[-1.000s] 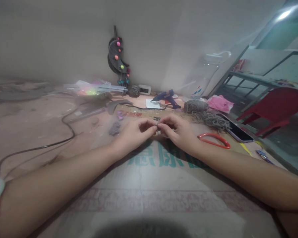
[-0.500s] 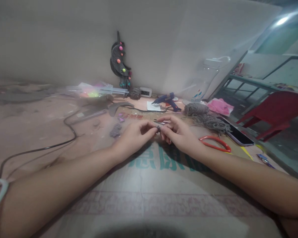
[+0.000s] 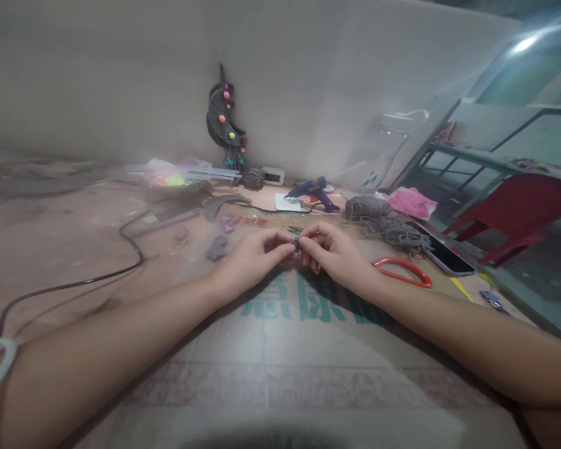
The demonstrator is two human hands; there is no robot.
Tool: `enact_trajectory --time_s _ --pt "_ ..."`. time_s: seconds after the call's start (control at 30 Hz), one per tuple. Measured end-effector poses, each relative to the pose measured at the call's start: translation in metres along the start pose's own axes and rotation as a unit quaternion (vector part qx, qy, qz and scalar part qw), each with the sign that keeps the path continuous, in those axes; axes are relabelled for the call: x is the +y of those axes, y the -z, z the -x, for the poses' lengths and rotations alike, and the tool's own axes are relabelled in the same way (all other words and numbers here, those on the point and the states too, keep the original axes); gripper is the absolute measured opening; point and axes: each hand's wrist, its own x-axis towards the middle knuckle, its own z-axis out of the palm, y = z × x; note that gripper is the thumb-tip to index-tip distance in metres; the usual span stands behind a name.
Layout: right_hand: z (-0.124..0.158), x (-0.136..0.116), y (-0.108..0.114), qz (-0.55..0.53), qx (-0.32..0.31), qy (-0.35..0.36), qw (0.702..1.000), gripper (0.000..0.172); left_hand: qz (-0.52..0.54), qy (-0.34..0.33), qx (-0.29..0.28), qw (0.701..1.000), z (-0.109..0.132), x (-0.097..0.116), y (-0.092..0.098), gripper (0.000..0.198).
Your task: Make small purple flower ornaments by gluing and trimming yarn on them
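Between my two hands is a small piece of grey yarn [image 3: 296, 242], mostly covered by the fingertips. My left hand [image 3: 262, 252] pinches it from the left, thumb against fingers. From the other side my right hand [image 3: 331, 249] pinches it too, its lower fingers curled beneath. Just beyond the fingertips lies the dark tip of a pair of scissors, whose red handle [image 3: 404, 272] shows past my right wrist. A small bundle of grey yarn [image 3: 217, 248] and a purple piece [image 3: 227, 224] lie left of my left hand.
A blue glue gun [image 3: 314, 191] rests on a white card ahead. Grey yarn skeins [image 3: 378, 218], a phone [image 3: 449, 255] and a pink bag [image 3: 412, 203] are on the right. A crescent-shaped grey ornament [image 3: 223, 118] leans at the wall. A black cable [image 3: 98, 277] crosses the left side.
Both hands keep their pinch on the grey yarn; the fingers of my right hand have shifted slightly, and more of the yarn shows between the fingertips. The view has moved slightly.
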Motion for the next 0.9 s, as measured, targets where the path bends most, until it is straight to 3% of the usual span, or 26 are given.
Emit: enact_trajectory --time_s 0.17,0.43,0.7,0.9 --pt "0.0001 -0.0024 -0.0003 0.007 0.008 0.002 1.000 0.026 -0.013 0.024 0.021 0.999 -0.0007 0.0011 -0.0010 0.029" --pt "0.0001 0.0007 0.0009 0.006 0.000 0.032 0.999 0.031 -0.050 0.002 0.046 0.998 0.0009 0.0058 -0.0013 0.021" --pt "-0.0025 -0.0022 0.0009 -0.044 -0.054 -0.030 0.997 0.026 -0.085 -0.032 0.045 0.995 0.0010 -0.0030 0.0007 0.022" --pt "-0.0009 -0.0021 0.0006 -0.018 -0.027 -0.032 0.999 0.024 -0.100 -0.046 0.032 0.993 0.0024 -0.0018 0.0000 0.023"
